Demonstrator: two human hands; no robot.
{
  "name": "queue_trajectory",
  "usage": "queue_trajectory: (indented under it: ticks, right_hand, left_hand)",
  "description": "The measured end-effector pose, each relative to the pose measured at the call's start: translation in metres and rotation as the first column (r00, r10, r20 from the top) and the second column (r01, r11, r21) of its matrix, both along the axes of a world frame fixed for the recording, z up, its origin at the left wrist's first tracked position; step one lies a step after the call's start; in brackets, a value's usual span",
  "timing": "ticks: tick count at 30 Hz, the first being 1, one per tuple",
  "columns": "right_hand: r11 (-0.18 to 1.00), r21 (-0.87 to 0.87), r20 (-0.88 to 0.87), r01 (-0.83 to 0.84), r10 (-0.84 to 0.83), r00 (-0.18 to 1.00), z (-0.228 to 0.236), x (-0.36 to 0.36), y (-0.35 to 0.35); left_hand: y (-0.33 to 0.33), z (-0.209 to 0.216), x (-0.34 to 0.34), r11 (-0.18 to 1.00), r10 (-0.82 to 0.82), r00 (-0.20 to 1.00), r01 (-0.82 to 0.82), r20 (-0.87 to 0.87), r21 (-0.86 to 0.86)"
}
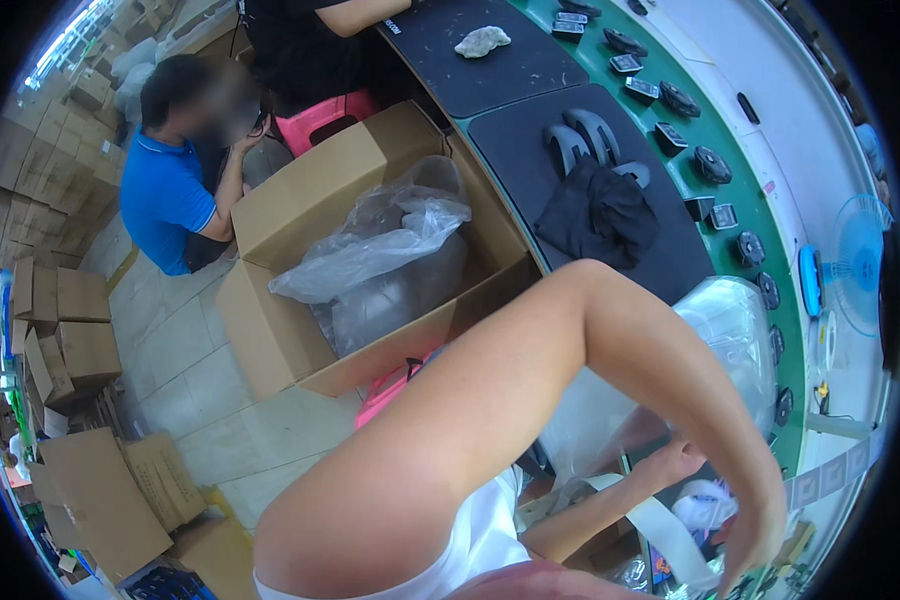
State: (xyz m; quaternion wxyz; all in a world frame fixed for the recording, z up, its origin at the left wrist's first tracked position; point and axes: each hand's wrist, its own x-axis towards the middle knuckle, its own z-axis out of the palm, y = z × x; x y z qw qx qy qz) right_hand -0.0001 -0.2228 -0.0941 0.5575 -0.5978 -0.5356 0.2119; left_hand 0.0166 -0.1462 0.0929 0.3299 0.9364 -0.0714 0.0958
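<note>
My left arm fills the middle of the view, elbow raised and forearm dropping to my left hand [762, 540] at the lower right. Its fingers hang down near a white strip [665, 535]; whether they hold anything is unclear. Beneath that arm, my right hand [673, 462] is closed on the lower edge of a large clear plastic bag [732, 335], which bulges beside a dark work mat [530, 150]. On the mat lie grey curved parts [582, 135] and a black cloth [600, 215].
An open cardboard box [300, 200] lined with crumpled plastic stands on the tiled floor. A person in a blue shirt [165, 195] sits beyond it. Small black parts ride a green belt [760, 215]. A blue fan [860, 262] is at right, and cartons [80, 345] at left.
</note>
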Motion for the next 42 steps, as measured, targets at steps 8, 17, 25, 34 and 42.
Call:
queue_trajectory:
  ticks: [8,17,25,34,42]
  right_hand:
    - [0.999,-0.028,-0.092,-0.036,0.033,0.995,0.005,-0.001,0.010]
    - [0.970,-0.131,0.094,0.206,-0.194,0.976,0.024,-0.029,0.007]
    - [0.994,-0.029,-0.189,0.107,-0.110,0.976,0.003,-0.006,-0.004]
    - [0.999,0.027,-0.257,-0.047,0.053,0.965,0.050,0.013,-0.032]
    - [0.961,0.225,-0.089,0.159,-0.143,0.986,0.104,0.068,-0.034]
  left_hand:
    - [0.018,-0.025,0.024,0.942,0.165,0.951,-0.231,0.260,0.245]
    - [0.110,-0.068,0.009,0.784,0.525,0.851,-0.491,-0.017,-0.379]
    - [0.115,-0.079,0.014,0.793,0.552,0.827,-0.481,0.107,-0.374]
    - [0.119,-0.062,-0.033,0.859,0.391,0.875,-0.235,0.285,-0.456]
    - [0.114,-0.054,-0.029,0.826,0.234,0.963,-0.124,0.133,-0.550]
